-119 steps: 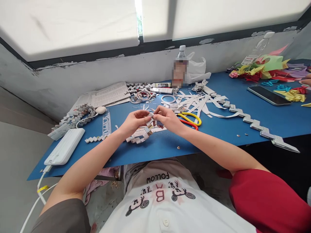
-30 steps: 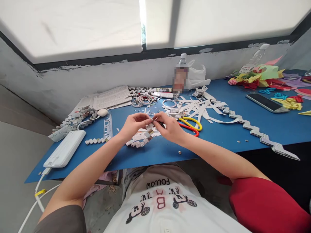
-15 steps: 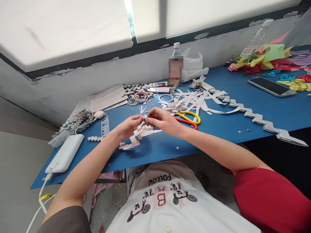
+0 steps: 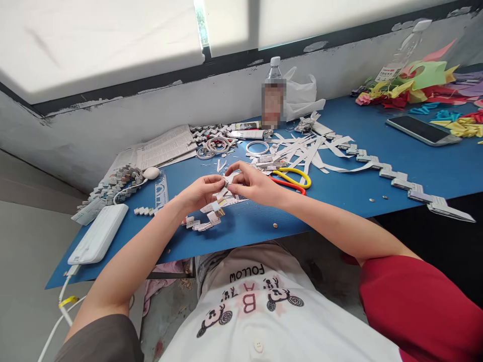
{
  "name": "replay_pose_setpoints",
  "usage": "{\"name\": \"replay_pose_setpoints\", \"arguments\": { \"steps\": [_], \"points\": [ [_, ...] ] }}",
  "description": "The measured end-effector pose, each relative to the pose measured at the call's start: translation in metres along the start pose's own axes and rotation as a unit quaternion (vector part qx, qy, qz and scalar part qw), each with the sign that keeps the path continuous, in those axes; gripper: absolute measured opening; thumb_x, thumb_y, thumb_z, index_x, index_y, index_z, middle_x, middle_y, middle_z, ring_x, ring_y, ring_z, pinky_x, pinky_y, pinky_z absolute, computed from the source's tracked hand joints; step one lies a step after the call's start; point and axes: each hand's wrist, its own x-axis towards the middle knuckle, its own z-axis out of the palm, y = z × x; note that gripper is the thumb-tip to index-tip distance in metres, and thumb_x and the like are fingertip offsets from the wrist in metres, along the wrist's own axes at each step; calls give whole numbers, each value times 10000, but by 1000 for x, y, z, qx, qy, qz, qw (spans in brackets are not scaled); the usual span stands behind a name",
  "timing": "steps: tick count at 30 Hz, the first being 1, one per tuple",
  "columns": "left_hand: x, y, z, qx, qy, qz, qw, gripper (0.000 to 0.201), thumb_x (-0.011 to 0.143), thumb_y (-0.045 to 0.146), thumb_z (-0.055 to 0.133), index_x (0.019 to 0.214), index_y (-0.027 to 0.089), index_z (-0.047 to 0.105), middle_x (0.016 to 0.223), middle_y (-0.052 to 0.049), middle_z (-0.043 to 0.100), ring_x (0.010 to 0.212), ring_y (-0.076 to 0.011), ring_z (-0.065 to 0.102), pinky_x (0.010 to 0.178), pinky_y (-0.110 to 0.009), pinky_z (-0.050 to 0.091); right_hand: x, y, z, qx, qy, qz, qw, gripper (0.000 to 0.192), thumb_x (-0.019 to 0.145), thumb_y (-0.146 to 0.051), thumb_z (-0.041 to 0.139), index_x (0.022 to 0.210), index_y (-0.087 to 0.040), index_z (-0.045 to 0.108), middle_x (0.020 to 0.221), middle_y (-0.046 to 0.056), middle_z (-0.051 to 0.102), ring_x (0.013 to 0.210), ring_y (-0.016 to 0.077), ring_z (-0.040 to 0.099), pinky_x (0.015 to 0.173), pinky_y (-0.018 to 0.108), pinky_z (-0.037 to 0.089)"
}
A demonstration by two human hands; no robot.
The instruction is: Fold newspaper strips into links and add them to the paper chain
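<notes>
My left hand [image 4: 199,192] and my right hand [image 4: 253,184] meet above the blue table [image 4: 339,201], fingertips pinched together on the upper end of a folded newspaper chain [image 4: 207,219]. The chain hangs from my fingers and curls down onto the table below my left hand. More paper strips [image 4: 302,151] lie just beyond my right hand, with yellow and red scissors [image 4: 292,178] beside them.
A white power bank [image 4: 98,234] with a cable sits at the left edge, near a ruler [image 4: 162,186] and newspaper [image 4: 162,147]. A long zigzag paper chain [image 4: 407,188] runs right. A bottle [image 4: 273,95], phone [image 4: 422,129] and coloured paper pieces [image 4: 415,85] stand farther back.
Both hands stay pinched on the chain; the hanging end has swung lower and left onto the table. The camera view has tilted and shifted slightly.
</notes>
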Motion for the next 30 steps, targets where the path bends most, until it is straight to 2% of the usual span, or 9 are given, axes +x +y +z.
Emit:
{"name": "replay_pose_setpoints", "arguments": {
  "steps": [4, 9, 14, 17, 21, 26, 30],
  "points": [
    [-2, 0, 4, 44, 23, 4, 999, 301, 589, 332, 864, 750, 149, 689, 651, 21, 604, 514, -68, 529, 528, -216, 456, -1, 0, -1, -22, -4, 8, 1000, 227, 830, -202, 527, 1035, -204, 431, 594, -90, 493, 550, 101, 425, 526, 232, 328],
    [-3, -1, 5, 66, 51, 18, 996, 308, 589, 365, 856, 740, 153, 692, 661, 12, 606, 557, -87, 548, 558, -233, 450, -2, -3, 2, -55, 32, 7, 998, 193, 850, -216, 513, 1027, -200, 436, 600, -79, 514, 562, 107, 439, 551, 242, 343],
    [-4, -3, 9, 84, 91, 71, 990, 337, 594, 416, 845, 753, 158, 697, 713, 0, 628, 639, -105, 573, 614, -240, 451, -2, 0, 9, -19, 75, 11, 997, 197, 875, -252, 506, 1043, -203, 415, 689, -29, 600, 679, 145, 548, 612, 269, 409],
    [-4, -6, 11, 83, 114, 102, 985, 323, 605, 406, 843, 763, 162, 701, 748, -3, 633, 687, -109, 576, 639, -237, 461, -2, 0, 13, -46, 111, 3, 993, 173, 878, -248, 505, 1024, -203, 424, 709, -12, 626, 719, 162, 589, 644, 286, 423],
    [-3, -6, 10, 40, 106, 73, 991, 328, 612, 394, 844, 793, 154, 713, 778, -17, 652, 707, -108, 587, 670, -233, 472, -1, 0, 12, -74, 125, -13, 989, 163, 873, -273, 529, 995, -201, 450, 734, 3, 660, 714, 161, 602, 653, 289, 432],
    [-5, -1, 8, 6, 95, 28, 995, 350, 586, 395, 860, 766, 147, 691, 718, -9, 646, 639, -100, 598, 626, -225, 464, 4, 2, 4, -69, 93, 32, 993, 232, 857, -409, 572, 853, -179, 539, 708, 26, 661, 616, 138, 579, 582, 267, 427],
    [-5, 2, 9, -1, 78, 12, 997, 347, 583, 379, 863, 745, 143, 667, 667, -3, 640, 566, -95, 587, 570, -221, 454, 5, 5, 2, -96, 72, 29, 992, 221, 873, -367, 539, 791, -165, 571, 619, 4, 609, 571, 117, 531, 565, 255, 397]
  ]
}}
